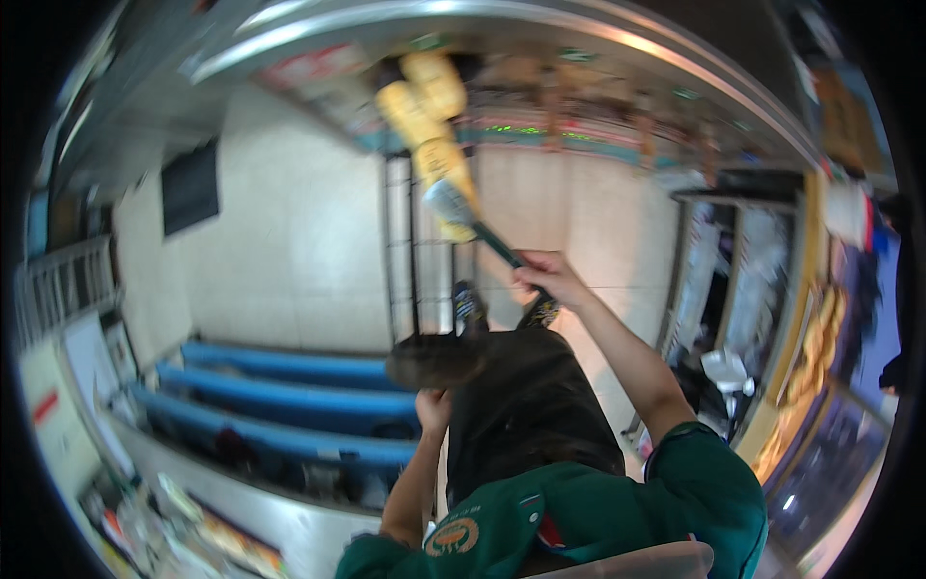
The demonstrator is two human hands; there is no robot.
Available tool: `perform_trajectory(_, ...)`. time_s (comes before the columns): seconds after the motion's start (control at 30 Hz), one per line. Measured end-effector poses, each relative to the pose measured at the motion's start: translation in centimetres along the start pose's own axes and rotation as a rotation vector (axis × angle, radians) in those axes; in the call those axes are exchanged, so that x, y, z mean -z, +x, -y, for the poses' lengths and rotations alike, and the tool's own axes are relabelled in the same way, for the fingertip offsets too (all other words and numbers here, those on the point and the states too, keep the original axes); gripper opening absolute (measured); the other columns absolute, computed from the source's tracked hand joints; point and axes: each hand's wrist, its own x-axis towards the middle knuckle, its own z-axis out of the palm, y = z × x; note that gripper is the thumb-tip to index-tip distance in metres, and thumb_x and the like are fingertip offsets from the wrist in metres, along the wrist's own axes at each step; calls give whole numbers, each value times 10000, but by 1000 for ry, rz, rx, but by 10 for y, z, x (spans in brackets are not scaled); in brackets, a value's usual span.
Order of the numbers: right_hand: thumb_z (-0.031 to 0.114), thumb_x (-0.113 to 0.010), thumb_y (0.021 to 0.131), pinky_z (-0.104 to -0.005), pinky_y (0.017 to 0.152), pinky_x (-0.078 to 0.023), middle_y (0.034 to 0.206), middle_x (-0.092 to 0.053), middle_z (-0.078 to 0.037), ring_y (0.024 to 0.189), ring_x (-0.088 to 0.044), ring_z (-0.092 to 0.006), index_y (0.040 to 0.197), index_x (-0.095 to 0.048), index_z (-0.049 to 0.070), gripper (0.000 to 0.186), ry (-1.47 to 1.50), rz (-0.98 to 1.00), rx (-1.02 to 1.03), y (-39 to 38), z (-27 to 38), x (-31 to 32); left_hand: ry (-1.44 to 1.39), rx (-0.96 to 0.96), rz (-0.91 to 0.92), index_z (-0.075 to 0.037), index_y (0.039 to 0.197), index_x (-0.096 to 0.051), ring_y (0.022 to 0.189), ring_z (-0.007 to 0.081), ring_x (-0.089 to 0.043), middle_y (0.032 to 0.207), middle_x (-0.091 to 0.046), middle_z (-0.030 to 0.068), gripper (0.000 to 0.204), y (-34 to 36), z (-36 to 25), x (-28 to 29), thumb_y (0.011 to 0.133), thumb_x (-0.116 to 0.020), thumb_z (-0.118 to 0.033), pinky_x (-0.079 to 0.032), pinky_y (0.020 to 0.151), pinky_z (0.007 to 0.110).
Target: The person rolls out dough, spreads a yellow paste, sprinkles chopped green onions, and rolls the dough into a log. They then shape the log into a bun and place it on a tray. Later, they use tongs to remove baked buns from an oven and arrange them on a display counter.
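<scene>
My right hand (545, 275), stretched out ahead of me, is closed round the dark handle of a tool (494, 241). Its wide pale-grey end (449, 201) overlaps the yellow packages in view; blur hides whether it is a brush or a scraper, and whether it touches them. Lower and to the left, my left hand (433, 410) grips the near edge of a dark, shallow, round pan-like thing (434, 362). Part of its fingers is hidden by it. Several yellow packages (439, 159) lie in a row at the far end of a black metal rack (400, 251).
Blue-edged shelves or troughs (289, 400) stand at my left, beside a steel counter (318, 516). A metal-framed trolley (728, 280) with plastic-wrapped contents is at the right. A steel edge (482, 12) arches across the far side. My shoes (470, 307) are on the pale tiled floor (289, 261).
</scene>
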Motion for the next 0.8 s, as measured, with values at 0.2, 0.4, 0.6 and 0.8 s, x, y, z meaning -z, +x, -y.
perform_trajectory(0.2, 127, -665, 964, -232, 650, -479, 925, -676, -15, 724, -574, -70, 1320, -625, 27, 371, 270, -113, 252, -83, 9, 65, -189, 344, 27, -12, 671, -555, 440, 116, -484, 519, -554, 39, 288, 8, 4, -2, 912, -699, -73, -429, 455, 316)
perform_trajectory(0.4, 222, -674, 965, -245, 694, -514, 931, -686, -4, 763, -598, -73, 1257, -670, 55, 337, 350, -695, 461, -218, -15, 205, -260, 499, 18, -119, 678, -371, 307, 143, -400, 458, -400, 12, 412, 8, -22, -2, 935, -688, -170, -285, 263, 322)
perform_trajectory(0.6, 212, -648, 981, -237, 629, -494, 868, -688, -26, 704, -598, -94, 1072, -693, 67, 176, 526, -1410, 537, -391, -62, 333, -111, 664, -88, -58, 782, -503, 316, 171, -394, 465, -440, 44, 290, 13, -42, -8, 959, -668, -218, -283, 289, 348)
perform_trajectory(0.8, 268, -653, 982, -270, 531, -489, 809, -648, -52, 628, -582, -121, 1014, -653, 66, 204, 767, -1668, 625, -533, -106, 422, -12, 637, -64, -46, 842, -514, 324, 167, -402, 465, -432, 42, 250, 20, -45, -20, 960, -663, -209, -303, 295, 342)
